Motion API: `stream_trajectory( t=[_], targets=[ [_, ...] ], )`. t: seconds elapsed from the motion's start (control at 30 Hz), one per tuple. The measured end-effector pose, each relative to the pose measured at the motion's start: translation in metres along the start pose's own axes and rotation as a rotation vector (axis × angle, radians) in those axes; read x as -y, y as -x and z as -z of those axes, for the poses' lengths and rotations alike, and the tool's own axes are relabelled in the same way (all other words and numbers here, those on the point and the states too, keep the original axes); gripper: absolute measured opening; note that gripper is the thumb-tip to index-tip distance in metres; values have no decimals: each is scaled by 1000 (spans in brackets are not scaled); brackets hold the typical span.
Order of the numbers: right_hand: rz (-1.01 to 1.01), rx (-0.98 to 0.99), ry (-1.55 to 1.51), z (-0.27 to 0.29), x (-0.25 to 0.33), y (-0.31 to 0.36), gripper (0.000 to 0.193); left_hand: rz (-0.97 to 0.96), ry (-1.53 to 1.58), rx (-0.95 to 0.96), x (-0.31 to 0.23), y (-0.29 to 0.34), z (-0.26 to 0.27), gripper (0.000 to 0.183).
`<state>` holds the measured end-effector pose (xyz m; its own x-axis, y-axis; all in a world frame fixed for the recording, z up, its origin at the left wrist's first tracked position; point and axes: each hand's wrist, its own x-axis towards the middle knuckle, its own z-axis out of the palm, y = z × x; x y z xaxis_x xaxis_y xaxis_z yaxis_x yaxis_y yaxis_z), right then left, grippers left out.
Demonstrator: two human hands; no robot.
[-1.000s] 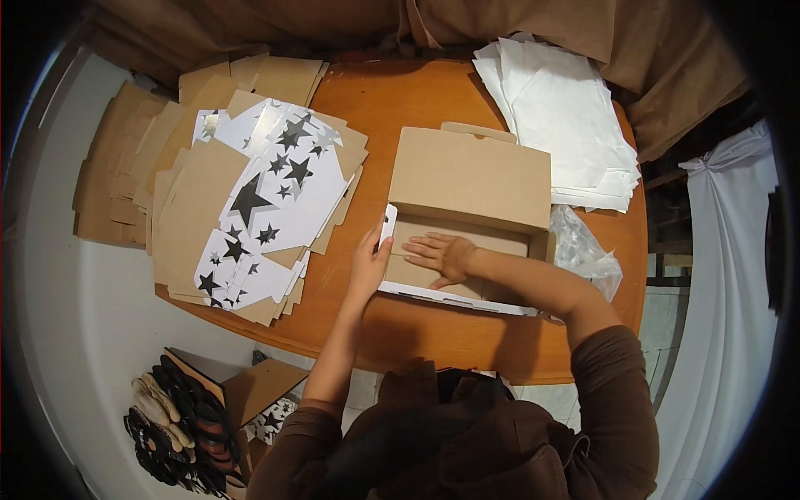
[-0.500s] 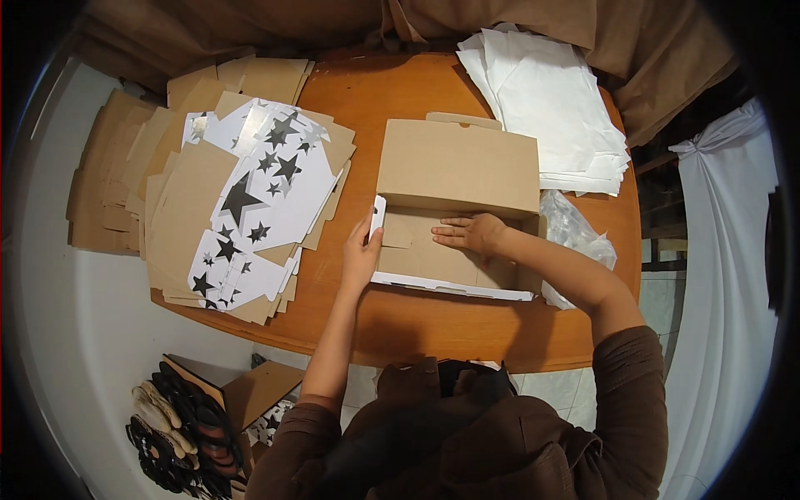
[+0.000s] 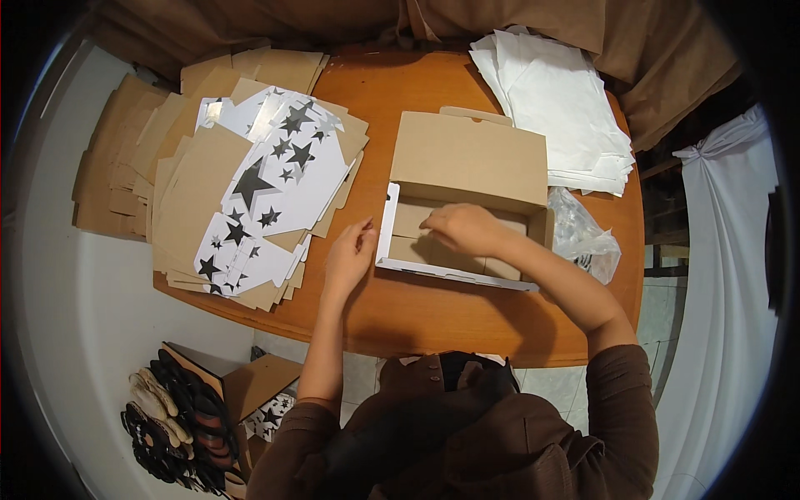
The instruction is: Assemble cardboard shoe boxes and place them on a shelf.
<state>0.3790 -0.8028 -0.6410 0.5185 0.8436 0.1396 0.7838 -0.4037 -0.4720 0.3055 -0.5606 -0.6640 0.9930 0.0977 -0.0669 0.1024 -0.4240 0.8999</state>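
Observation:
A brown cardboard box (image 3: pixel 467 154) with white outer sides stands on the table, its lid folded back on the far side. Over the inside of the box hovers my right hand (image 3: pixel 467 229), lifted off the floor of the box, fingers loosely bent and apparently holding nothing. Just left of the box's white left wall is my left hand (image 3: pixel 350 257). Its fingers are loosely curled, with nothing seen in them and a small gap between them and the wall.
Left on the wooden table (image 3: pixel 400 325) lies a pile of flat cardboard blanks (image 3: pixel 204 171), topped by white star-printed pieces (image 3: pixel 283 183). White paper sheets (image 3: pixel 554 108) are stacked at the far right. A clear plastic bag (image 3: pixel 583 237) touches the box's right side. Sandals (image 3: pixel 179 425) hang at the lower left.
My right hand has risen from pressing flat on the box floor, its fingers now bent. My left hand has let go of the left wall and moved slightly away from it.

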Motion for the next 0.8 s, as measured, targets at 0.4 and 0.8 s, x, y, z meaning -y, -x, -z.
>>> stream_trajectory(
  t=[0.4,0.8],
  targets=[
    [217,-238,399,-45,67,21,38,54,-313,226,-10,-5,12,29],
    [-398,79,97,-63,95,19,29,-793,-661,-7,-6,48,-10,23]
  ],
)
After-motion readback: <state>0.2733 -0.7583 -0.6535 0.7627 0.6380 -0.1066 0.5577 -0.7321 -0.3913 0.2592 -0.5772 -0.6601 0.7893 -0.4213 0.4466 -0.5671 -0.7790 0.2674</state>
